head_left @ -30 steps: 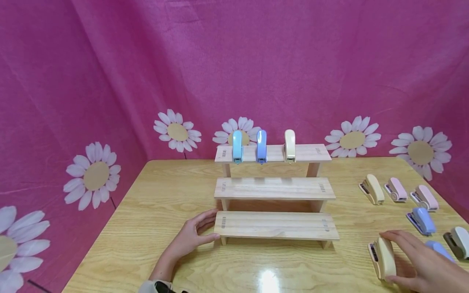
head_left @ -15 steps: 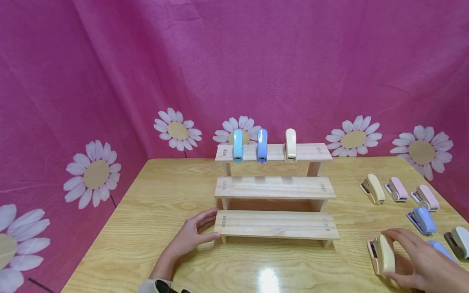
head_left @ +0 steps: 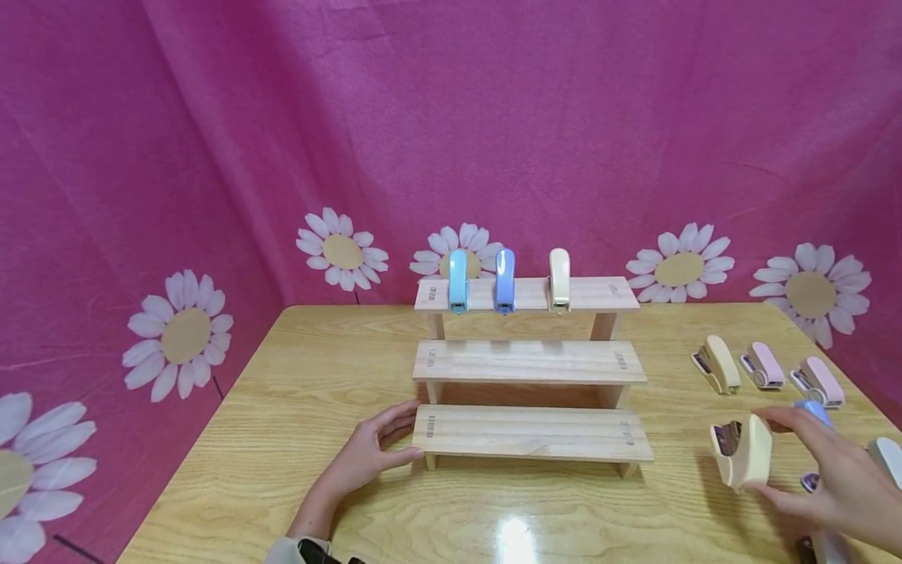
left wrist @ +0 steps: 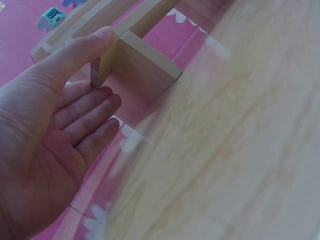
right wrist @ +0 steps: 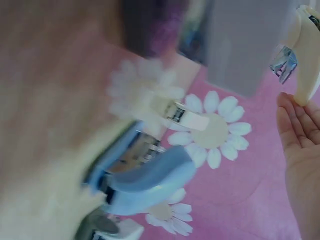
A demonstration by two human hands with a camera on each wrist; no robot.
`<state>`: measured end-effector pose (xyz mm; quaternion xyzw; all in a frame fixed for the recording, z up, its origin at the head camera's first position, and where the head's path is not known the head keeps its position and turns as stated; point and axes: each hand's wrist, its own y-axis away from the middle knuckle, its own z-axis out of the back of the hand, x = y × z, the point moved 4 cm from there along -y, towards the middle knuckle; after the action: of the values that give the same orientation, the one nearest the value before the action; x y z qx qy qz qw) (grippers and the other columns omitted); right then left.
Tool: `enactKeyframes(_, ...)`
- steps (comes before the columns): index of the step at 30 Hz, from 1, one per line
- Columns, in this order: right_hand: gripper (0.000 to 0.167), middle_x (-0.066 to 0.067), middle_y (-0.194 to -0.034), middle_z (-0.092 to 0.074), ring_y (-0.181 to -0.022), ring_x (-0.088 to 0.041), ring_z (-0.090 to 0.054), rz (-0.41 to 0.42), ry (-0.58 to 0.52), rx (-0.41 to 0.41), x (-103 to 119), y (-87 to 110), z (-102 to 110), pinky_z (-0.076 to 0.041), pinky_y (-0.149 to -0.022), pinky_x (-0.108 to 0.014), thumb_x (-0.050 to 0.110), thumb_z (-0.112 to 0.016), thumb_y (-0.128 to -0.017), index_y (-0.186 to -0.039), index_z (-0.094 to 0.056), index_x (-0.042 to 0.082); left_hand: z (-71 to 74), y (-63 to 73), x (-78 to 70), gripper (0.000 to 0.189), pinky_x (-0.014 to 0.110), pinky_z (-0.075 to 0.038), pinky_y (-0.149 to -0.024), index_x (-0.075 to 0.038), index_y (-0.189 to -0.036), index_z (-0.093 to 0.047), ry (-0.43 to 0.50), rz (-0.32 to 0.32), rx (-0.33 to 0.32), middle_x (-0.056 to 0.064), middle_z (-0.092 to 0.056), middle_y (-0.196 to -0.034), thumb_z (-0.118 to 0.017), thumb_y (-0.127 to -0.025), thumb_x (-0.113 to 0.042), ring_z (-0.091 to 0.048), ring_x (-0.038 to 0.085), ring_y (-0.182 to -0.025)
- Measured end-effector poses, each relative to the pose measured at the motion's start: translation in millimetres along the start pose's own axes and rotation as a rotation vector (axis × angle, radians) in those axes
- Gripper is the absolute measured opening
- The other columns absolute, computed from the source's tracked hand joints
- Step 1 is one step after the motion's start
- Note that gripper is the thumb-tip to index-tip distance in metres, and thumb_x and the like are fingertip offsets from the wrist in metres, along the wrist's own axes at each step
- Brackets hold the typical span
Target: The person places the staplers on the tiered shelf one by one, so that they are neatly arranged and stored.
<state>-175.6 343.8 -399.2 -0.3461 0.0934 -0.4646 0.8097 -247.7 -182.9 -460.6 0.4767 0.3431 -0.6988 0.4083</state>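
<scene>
My right hand (head_left: 838, 470) pinches a cream stapler (head_left: 750, 450) between thumb and fingertips, tilted above the table's right side. In the right wrist view the same stapler (right wrist: 306, 55) shows its metal part, fingertips at its lower end. My left hand (head_left: 369, 446) holds the left end of the lowest step of a three-step wooden stand (head_left: 532, 431). Its thumb lies at the front corner, its fingers at the back. The left wrist view shows the thumb against the board end (left wrist: 102, 70). On the top step stand a light-blue stapler (head_left: 458, 282), a periwinkle stapler (head_left: 504, 282) and another cream stapler (head_left: 560, 280).
More staplers lie on the table (head_left: 317, 352) at right: a cream one (head_left: 719, 364), two pink ones (head_left: 763, 366), a blue one (head_left: 813, 411) partly behind my hand, and a white one (head_left: 886, 460) at the frame edge. A pink flowered cloth (head_left: 535, 141) hangs behind.
My right hand has raised the cream stapler off the table, moving it up and slightly away and tilting it. The left hand and the stand have stayed put.
</scene>
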Motion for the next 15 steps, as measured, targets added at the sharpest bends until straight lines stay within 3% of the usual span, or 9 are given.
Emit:
enactKeyframes(5,0.105,0.037,-0.125,-0.04,-0.111,0.026,-0.038,0.074,-0.061,-0.048,0.3,-21.3,9.7,-0.033,-0.089,0.011,0.022,-0.099,-0.029,-0.119,-0.056,-0.012,0.0,-0.3,0.4,0.078,0.038,-0.044,-0.114,0.003,-0.148,-0.038,0.005,0.005,0.0,0.025,-0.046,-0.147,-0.077,-0.085,-0.019,-0.048,0.039,-0.134)
enactKeyframes(7,0.103,0.037,-0.128,-0.04,-0.112,0.024,-0.038,0.095,-0.081,-0.053,0.4,-31.3,13.3,-0.031,-0.094,0.01,0.028,-0.099,-0.035,-0.119,-0.055,-0.014,0.2,-0.4,0.6,0.078,0.039,-0.044,-0.114,0.003,-0.148,-0.037,0.004,0.009,0.001,0.024,-0.046,-0.148,-0.077,-0.085,-0.02,-0.048,0.039,-0.135)
enactKeyframes(12,0.103,0.033,-0.132,-0.039,-0.111,0.021,-0.039,0.129,-0.077,-0.053,1.9,-56.8,21.7,-0.03,-0.094,0.011,0.048,-0.095,-0.048,-0.121,-0.056,-0.013,0.2,-0.3,0.9,0.078,0.039,-0.043,-0.115,0.003,-0.148,-0.037,0.0,0.01,0.003,0.024,-0.045,-0.148,-0.077,-0.085,-0.021,-0.048,0.039,-0.135)
enactKeyframes(15,0.102,0.03,-0.13,-0.041,-0.107,0.022,-0.039,0.136,-0.047,-0.053,3.1,-72.8,24.0,-0.034,-0.086,0.01,0.047,-0.096,-0.046,-0.122,-0.057,-0.01,0.7,0.1,1.3,0.077,0.039,-0.043,-0.115,0.003,-0.148,-0.037,-0.003,0.004,0.001,0.024,-0.045,-0.148,-0.077,-0.086,-0.02,-0.048,0.04,-0.135)
